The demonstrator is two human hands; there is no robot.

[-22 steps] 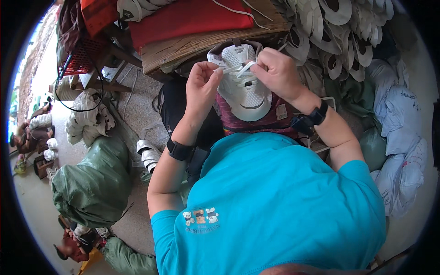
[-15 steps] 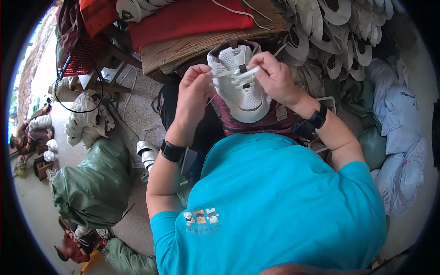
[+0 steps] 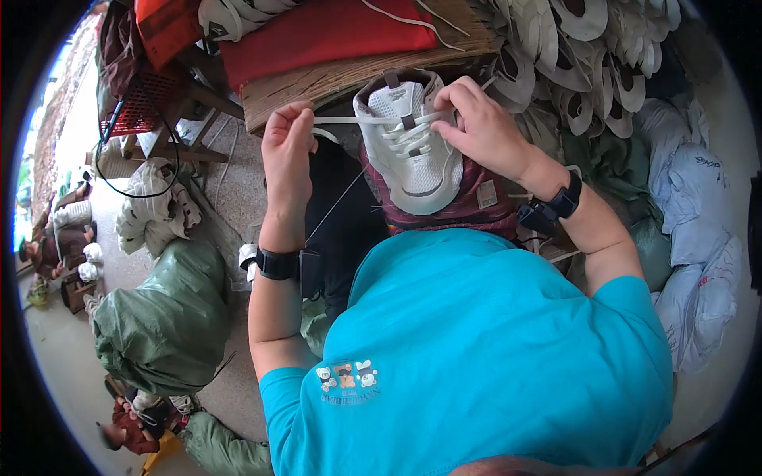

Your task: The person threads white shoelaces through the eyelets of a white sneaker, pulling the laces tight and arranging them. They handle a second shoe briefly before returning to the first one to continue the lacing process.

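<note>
A white sneaker upper (image 3: 409, 170) with a dark collar rests toe toward me on maroon cloth (image 3: 496, 210) over my lap. White shoelace (image 3: 337, 120) crosses its eyelets and stretches out taut to the left. At the far end of that stretch, my left hand (image 3: 288, 151) pinches the lace between thumb and fingers, apart from the shoe. Close against the shoe's right side, my right hand (image 3: 488, 127) has thumb and fingertips around the lace near the upper eyelets. Part of this grip is hidden by the fingers.
A wooden bench (image 3: 365, 75) bearing red cloth (image 3: 325, 44) stands just beyond the shoe. Many pale shoe pieces (image 3: 583, 71) hang in bunches at the far right. A green sack (image 3: 163, 317) lies left, white sacks (image 3: 698, 238) right. Other people sit at far left.
My left hand has moved left, away from the shoe, drawing the lace out straight. The right hand stays beside the shoe, slightly shifted. The lacing across the tongue shows more openly.
</note>
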